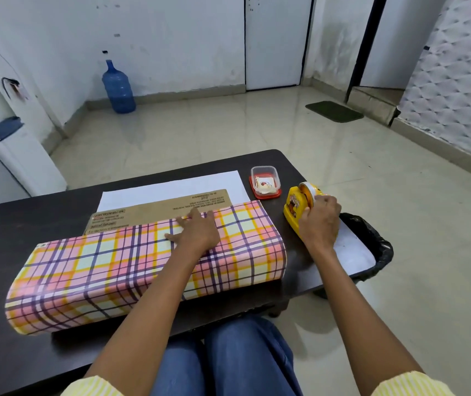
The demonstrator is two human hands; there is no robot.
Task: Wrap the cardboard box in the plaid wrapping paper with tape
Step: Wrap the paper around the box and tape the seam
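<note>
Dark bench | paper half over box, untaped | left hand flat, pinning flap | right hand at 3 o'clock, fingers grasping dispenser

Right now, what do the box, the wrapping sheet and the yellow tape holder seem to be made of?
The box looks like brown cardboard, matte, with printed text. The plaid wrapping paper seems glossy coated paper: light reflects along its curved fold. The yellow tape dispenser appears to be moulded plastic, smooth and slightly shiny, though the right hand covers part of it.
</note>
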